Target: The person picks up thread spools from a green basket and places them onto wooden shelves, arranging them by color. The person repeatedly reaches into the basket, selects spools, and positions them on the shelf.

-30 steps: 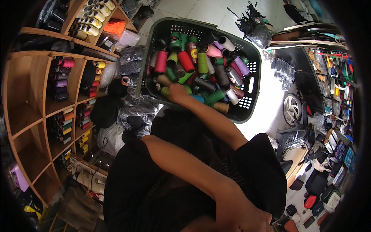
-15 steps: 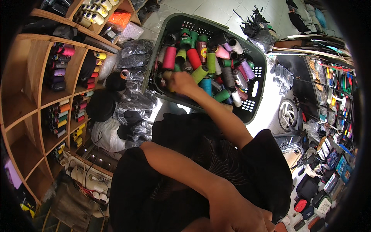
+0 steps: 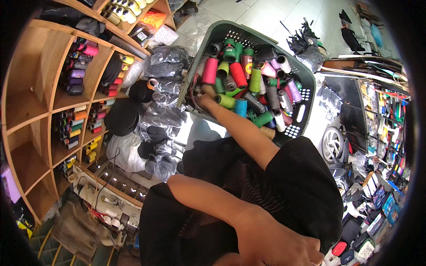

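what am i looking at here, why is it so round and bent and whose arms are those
This is one picture from a wide fisheye camera worn on a person's head, looking down, so straight edges curve. The arms are the wearer's own. One hand reaches into a grey basket full of coloured thread spools, touching them; whether it grips one is unclear. The other hand rests low, near the dark clothing. On the left stands a wooden shelf holding more spools, with black plastic bags beside it.

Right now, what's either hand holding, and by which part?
Cannot tell. The right hand is buried among thread cones in the basket; the left hand rests on dark clothing.
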The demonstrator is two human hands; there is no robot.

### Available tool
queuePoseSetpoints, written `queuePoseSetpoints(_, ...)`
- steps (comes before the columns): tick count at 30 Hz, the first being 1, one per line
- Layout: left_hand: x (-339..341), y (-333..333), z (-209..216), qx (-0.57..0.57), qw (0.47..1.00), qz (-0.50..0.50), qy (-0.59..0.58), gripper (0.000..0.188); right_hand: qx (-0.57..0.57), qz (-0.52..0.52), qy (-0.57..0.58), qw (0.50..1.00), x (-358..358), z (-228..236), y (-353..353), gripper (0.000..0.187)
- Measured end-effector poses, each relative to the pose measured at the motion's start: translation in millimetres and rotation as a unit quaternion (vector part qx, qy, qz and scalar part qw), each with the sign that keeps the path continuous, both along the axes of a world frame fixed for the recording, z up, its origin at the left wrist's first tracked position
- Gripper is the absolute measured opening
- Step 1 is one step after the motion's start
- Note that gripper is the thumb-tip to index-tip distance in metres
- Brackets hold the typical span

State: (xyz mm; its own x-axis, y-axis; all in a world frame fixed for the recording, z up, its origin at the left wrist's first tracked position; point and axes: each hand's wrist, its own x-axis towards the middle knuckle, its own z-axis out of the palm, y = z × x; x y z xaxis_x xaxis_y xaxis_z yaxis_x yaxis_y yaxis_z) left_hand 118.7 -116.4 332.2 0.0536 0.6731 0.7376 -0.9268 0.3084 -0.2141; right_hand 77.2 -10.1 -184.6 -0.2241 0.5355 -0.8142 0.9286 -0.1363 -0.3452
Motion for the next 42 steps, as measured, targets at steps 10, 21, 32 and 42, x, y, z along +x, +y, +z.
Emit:
queuePoseSetpoints(10,-10,-3,-6,0.083,0.996,-0.010,-0.002,0.042,0.005,-0.015,0.031,0.999,46,73,-1,0.079)
queuePoseSetpoints(21,-71,20,-78,0.021,0.898,0.141,0.417,0.009,0.063,-0.056,0.100,0.991,103,136,-19,0.079)
queuePoseSetpoints(32,-175,61,-261,-0.296,0.416,0.372,0.776,0.025,0.141,-0.173,0.149,0.963,148,175,-42,0.076)
queuePoseSetpoints(42,-138,120,-303,0.116,0.224,0.428,0.868,0.055,0.273,-0.339,0.096,0.895,215,182,-52,0.065)
